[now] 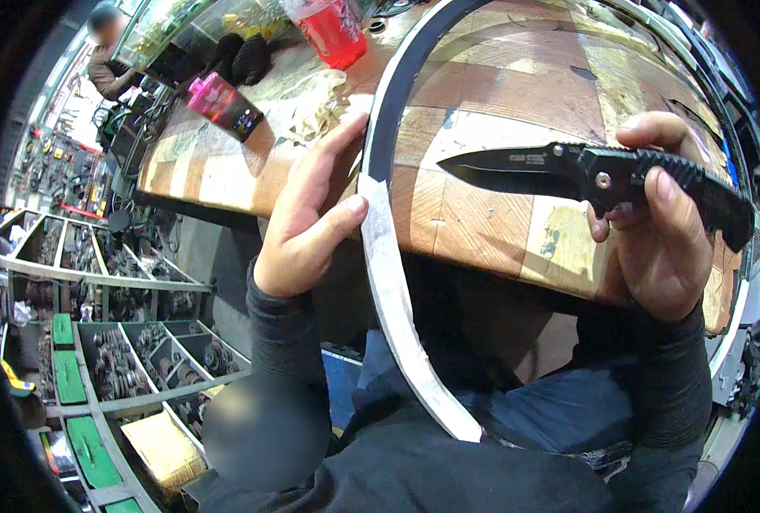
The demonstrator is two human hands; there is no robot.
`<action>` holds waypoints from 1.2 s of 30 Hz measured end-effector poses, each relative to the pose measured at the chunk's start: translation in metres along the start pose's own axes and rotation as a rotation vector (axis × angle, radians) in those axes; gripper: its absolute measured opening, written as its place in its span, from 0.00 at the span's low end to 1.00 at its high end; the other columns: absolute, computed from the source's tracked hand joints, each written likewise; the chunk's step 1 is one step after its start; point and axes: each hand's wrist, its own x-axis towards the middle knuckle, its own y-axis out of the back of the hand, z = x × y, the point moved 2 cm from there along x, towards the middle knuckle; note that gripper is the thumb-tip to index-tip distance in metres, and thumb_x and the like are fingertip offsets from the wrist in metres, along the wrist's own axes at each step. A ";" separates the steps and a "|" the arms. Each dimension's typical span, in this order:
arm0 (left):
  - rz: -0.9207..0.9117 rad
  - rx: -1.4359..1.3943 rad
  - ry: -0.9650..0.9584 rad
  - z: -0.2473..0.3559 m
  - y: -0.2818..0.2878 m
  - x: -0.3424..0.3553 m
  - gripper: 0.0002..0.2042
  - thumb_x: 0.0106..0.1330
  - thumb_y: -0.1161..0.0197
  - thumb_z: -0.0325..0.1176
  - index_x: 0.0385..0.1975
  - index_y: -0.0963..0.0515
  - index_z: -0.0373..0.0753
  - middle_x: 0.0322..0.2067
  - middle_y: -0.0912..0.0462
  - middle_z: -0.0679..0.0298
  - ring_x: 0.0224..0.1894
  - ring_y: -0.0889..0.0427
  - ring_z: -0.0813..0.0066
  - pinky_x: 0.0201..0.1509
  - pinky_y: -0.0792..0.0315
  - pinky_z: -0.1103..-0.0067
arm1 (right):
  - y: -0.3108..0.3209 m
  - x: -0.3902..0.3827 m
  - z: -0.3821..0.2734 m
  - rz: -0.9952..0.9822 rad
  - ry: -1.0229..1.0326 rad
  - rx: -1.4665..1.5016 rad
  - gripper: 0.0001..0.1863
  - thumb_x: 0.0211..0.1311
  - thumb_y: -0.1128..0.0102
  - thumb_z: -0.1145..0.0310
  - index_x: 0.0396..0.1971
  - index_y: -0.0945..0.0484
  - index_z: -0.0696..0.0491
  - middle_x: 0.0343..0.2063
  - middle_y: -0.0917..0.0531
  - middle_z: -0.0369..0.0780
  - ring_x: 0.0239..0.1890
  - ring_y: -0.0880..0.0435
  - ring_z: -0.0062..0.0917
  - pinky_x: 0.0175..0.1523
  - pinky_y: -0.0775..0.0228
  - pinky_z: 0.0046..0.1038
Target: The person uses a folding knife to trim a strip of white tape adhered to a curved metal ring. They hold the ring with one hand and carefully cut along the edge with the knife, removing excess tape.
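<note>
A long curved strip (384,137), black along its upper stretch, bends down over the table edge to a white lower stretch (394,282) that reaches my lap. My left hand (307,218) is at the strip's left edge, thumb against it where black meets white; its other fingertips are partly hidden at that edge. In my right hand (662,231) is a black folding knife (602,175), its blade out and pointing left toward the strip. Thumb and fingers pinch the handle. A gap separates the blade tip from the strip.
The patchwork wooden table (482,214) bears a dark bottle with a pink cap (226,107), a cup of red drink (333,34) and a crumpled pale cloth (318,103). Divided bins (106,278) of metal parts stand at left. Another person (110,73) is at the far left.
</note>
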 end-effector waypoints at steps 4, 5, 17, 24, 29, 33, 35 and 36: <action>-0.010 0.128 -0.013 -0.007 0.005 -0.002 0.34 0.64 0.43 0.35 0.69 0.42 0.25 0.68 0.37 0.48 0.73 0.42 0.60 0.76 0.54 0.71 | -0.005 0.008 0.001 -0.058 -0.149 0.298 0.29 0.73 0.53 0.49 0.61 0.38 0.55 0.36 0.18 0.44 0.31 0.16 0.23 0.22 0.24 0.20; -0.011 0.156 -0.023 -0.008 0.006 -0.001 0.34 0.64 0.43 0.36 0.69 0.42 0.25 0.69 0.38 0.47 0.73 0.42 0.60 0.76 0.54 0.70 | -0.005 0.009 0.001 -0.075 -0.182 0.351 0.30 0.73 0.54 0.45 0.62 0.39 0.53 0.36 0.18 0.44 0.29 0.16 0.24 0.19 0.25 0.20; -0.030 0.223 0.016 -0.006 0.012 -0.004 0.35 0.65 0.42 0.38 0.70 0.42 0.27 0.68 0.36 0.49 0.71 0.41 0.59 0.75 0.56 0.69 | 0.002 -0.014 -0.021 -0.086 -0.115 0.254 0.29 0.67 0.37 0.62 0.60 0.42 0.51 0.34 0.20 0.45 0.35 0.12 0.36 0.25 0.15 0.26; -0.057 0.210 -0.004 -0.008 0.009 0.001 0.35 0.65 0.42 0.38 0.70 0.42 0.28 0.68 0.35 0.50 0.70 0.40 0.58 0.74 0.55 0.69 | 0.030 -0.007 -0.028 -0.622 -0.360 0.288 0.17 0.70 0.44 0.64 0.54 0.33 0.53 0.46 0.23 0.64 0.55 0.23 0.55 0.43 0.16 0.52; -0.042 0.226 0.008 -0.008 0.009 -0.001 0.35 0.66 0.42 0.39 0.70 0.41 0.28 0.67 0.34 0.50 0.69 0.40 0.59 0.74 0.56 0.69 | 0.034 -0.007 -0.006 -0.512 -0.357 0.467 0.11 0.58 0.42 0.80 0.40 0.27 0.66 0.41 0.22 0.65 0.50 0.17 0.53 0.40 0.15 0.51; -0.036 0.218 0.027 -0.006 0.012 -0.002 0.35 0.64 0.43 0.38 0.70 0.41 0.28 0.67 0.34 0.50 0.69 0.40 0.59 0.74 0.56 0.69 | 0.026 -0.005 -0.018 -0.273 -0.354 0.084 0.16 0.52 0.40 0.82 0.42 0.30 0.60 0.37 0.20 0.53 0.37 0.13 0.36 0.37 0.18 0.29; -0.036 0.202 0.032 -0.006 0.012 -0.002 0.35 0.63 0.45 0.37 0.70 0.41 0.28 0.67 0.34 0.50 0.70 0.40 0.59 0.75 0.55 0.69 | 0.018 0.003 -0.016 -0.319 0.038 -0.266 0.23 0.50 0.37 0.81 0.49 0.29 0.58 0.36 0.19 0.47 0.35 0.14 0.33 0.39 0.22 0.29; -0.015 0.169 0.029 -0.007 0.012 -0.003 0.35 0.63 0.46 0.37 0.70 0.41 0.27 0.67 0.34 0.50 0.70 0.39 0.59 0.75 0.55 0.70 | 0.015 0.007 -0.014 -0.288 0.232 -0.432 0.27 0.49 0.36 0.81 0.53 0.28 0.57 0.35 0.18 0.44 0.34 0.15 0.32 0.40 0.23 0.29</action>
